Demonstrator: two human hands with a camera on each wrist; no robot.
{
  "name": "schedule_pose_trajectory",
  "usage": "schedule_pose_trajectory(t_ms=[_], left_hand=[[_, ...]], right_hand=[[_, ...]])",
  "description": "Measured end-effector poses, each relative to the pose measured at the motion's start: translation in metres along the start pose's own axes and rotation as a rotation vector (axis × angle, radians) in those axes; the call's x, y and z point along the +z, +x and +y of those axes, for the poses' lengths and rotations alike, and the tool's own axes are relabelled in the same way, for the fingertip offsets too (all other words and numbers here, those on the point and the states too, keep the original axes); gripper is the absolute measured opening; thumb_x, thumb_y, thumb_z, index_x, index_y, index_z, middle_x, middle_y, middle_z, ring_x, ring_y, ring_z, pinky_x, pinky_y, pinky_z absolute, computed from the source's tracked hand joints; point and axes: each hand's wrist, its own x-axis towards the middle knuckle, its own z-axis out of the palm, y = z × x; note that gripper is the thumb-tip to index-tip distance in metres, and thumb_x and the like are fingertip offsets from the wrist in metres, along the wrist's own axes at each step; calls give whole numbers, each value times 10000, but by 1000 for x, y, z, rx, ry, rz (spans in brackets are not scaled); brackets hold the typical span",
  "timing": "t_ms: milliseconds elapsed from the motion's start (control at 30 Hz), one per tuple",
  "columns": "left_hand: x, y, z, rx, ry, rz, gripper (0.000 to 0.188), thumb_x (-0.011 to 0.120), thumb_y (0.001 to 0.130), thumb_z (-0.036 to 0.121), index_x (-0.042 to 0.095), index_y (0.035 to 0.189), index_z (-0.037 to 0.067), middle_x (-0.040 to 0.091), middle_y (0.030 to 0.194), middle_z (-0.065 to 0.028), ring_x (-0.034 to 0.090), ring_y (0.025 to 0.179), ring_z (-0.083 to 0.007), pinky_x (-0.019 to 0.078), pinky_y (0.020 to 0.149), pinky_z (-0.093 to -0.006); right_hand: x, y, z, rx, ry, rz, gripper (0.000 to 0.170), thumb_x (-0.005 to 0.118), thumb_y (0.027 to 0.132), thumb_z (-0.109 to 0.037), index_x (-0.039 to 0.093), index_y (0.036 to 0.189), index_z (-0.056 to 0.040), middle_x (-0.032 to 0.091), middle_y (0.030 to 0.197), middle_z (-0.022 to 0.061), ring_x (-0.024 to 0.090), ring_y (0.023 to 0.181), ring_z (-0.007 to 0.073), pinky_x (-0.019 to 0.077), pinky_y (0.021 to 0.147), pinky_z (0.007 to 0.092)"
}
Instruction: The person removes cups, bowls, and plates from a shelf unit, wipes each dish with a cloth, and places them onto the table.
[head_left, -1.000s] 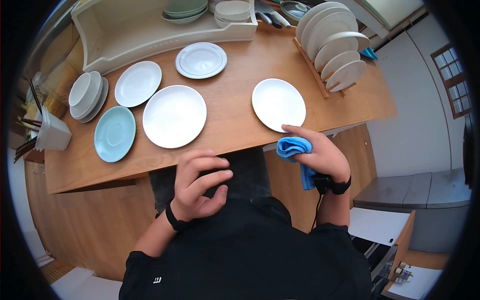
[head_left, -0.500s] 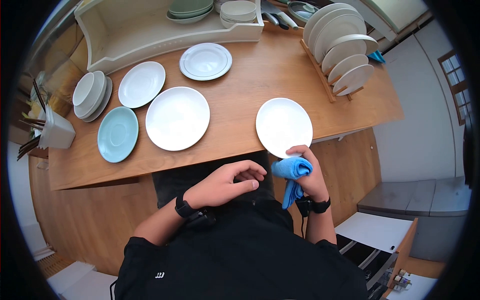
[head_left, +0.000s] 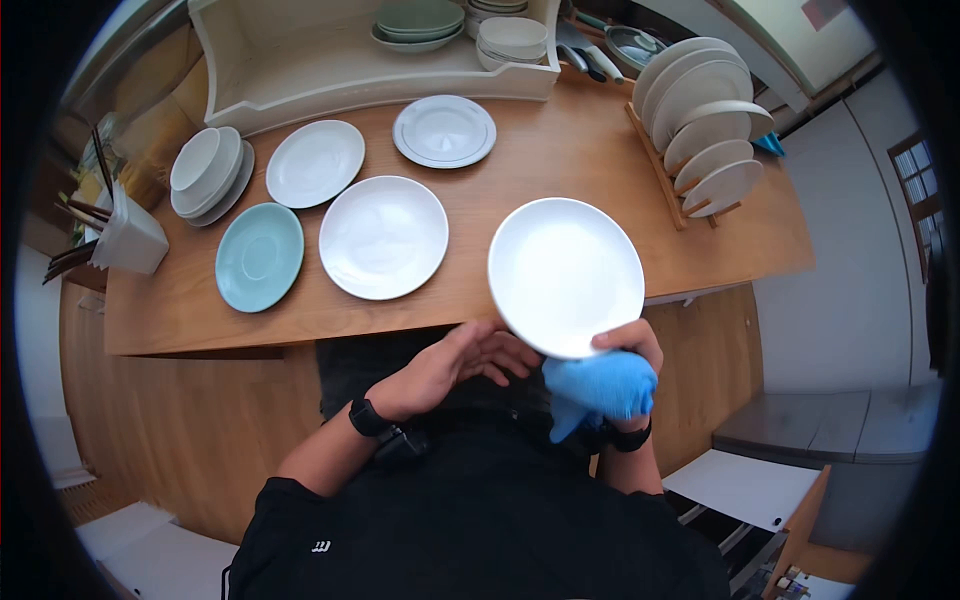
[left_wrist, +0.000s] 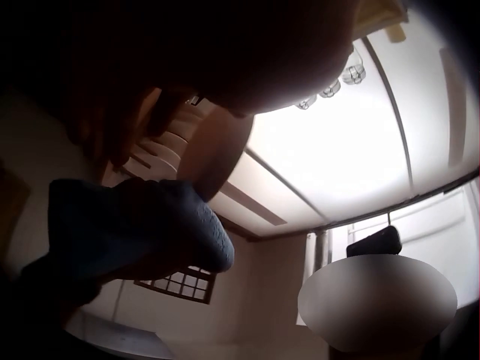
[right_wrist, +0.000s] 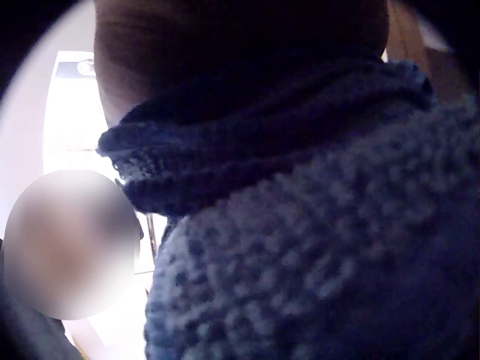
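My right hand (head_left: pixel 638 342) grips a round white plate (head_left: pixel 566 275) by its near rim, thumb on the upper face. That same hand holds a bunched blue cloth (head_left: pixel 603 386) below the rim. The plate is raised and tilted towards me at the table's front edge. Fingers relaxed and partly spread, my left hand (head_left: pixel 455 362) is close to the plate's lower left rim and holds nothing. In the left wrist view the cloth (left_wrist: pixel 142 229) and plate (left_wrist: pixel 216 150) look dark. Cloth (right_wrist: pixel 315 225) fills most of the right wrist view.
On the wooden table (head_left: pixel 430 300) lie a large white plate (head_left: pixel 384 238), a pale blue plate (head_left: pixel 260 258) and other white plates. A wooden rack (head_left: pixel 655 165) of plates stands at the right. Stacked bowls (head_left: pixel 197 160) and a white utensil holder (head_left: pixel 133 237) are at the left.
My right hand has lifted the white plate off the table and drawn it towards me, with the cloth still held. My left hand has moved right, close to the plate.
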Motion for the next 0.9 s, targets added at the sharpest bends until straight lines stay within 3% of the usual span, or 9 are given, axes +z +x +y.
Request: schedule_pose_trajectory(t_ms=[33, 100, 200, 333, 500, 633, 733, 800, 900], left_hand=[[6, -4, 3, 60, -70, 59, 726, 198, 1189, 556, 413, 1624, 16, 635, 1443, -166, 637, 1273, -256, 496, 1101, -394], [23, -5, 0, 287, -70, 365, 700, 246, 1188, 541, 359, 1657, 33, 550, 1583, -171, 570, 1435, -307, 460, 1207, -461], [-4, -23, 1, 312, -338, 223, 660, 395, 1167, 443, 281, 1692, 59, 414, 1698, -196, 502, 1508, -341, 465, 1225, -508], [9, -39, 23, 288, -609, 221, 847, 385, 1104, 632, 228, 1718, 70, 296, 1759, -208, 317, 1610, -404, 325, 1295, -583], [23, -53, 61, 330, -911, 11, 943, 367, 1050, 777, 256, 1722, 124, 316, 1752, -163, 303, 1626, -378, 252, 1290, -705], [17, -56, 60, 416, -736, -90, 1131, 352, 934, 948, 260, 1723, 142, 266, 1766, -202, 251, 1644, -385, 233, 1192, -861], [18, -50, 43, 440, -661, 47, 1277, 312, 834, 1043, 279, 1713, 117, 367, 1718, -207, 360, 1590, -406, 329, 1237, -726], [24, -48, 35, 478, -536, 264, 1363, 297, 785, 1083, 289, 1698, 72, 458, 1659, -225, 500, 1498, -404, 442, 1233, -556], [29, -46, 27, 490, -404, 126, 1349, 304, 804, 1072, 302, 1684, 50, 468, 1638, -240, 538, 1466, -371, 481, 1206, -534]], right_hand=[[9, 1, -5, -20, 78, -6, 334, 899, 893, -218, 703, 1106, -54, 755, 1146, 180, 735, 1064, 259, 585, 915, 374], [32, 3, -17, -18, 211, -73, 402, 929, 867, -304, 738, 1116, -53, 774, 1180, 248, 769, 1103, 344, 614, 931, 456], [30, 12, -1, -79, 146, -466, 572, 950, 783, -448, 793, 1147, -35, 802, 1097, 194, 796, 1009, 331, 610, 898, 391], [48, 40, -31, -226, -205, -787, 618, 913, 713, -239, 740, 1275, -47, 793, 1132, 162, 780, 986, 344, 598, 855, 379], [33, 41, -38, -309, -404, -304, 570, 943, 707, -219, 722, 1210, -68, 771, 1118, 166, 757, 1014, 346, 592, 921, 431], [46, 57, -48, -420, -459, 51, 539, 957, 703, -221, 727, 1165, -67, 760, 1164, 174, 753, 1031, 326, 591, 925, 422], [76, 61, -62, -492, -671, -21, 467, 925, 723, -173, 733, 1134, -63, 745, 1190, 146, 751, 1013, 333, 594, 897, 426], [97, 63, -62, -693, -731, -358, 397, 857, 729, -125, 740, 1105, -79, 728, 1188, 79, 728, 924, 300, 589, 811, 412], [110, 56, -66, -709, -832, -614, 385, 786, 727, -87, 742, 1109, -101, 723, 1178, 23, 682, 823, 261, 565, 715, 391]])
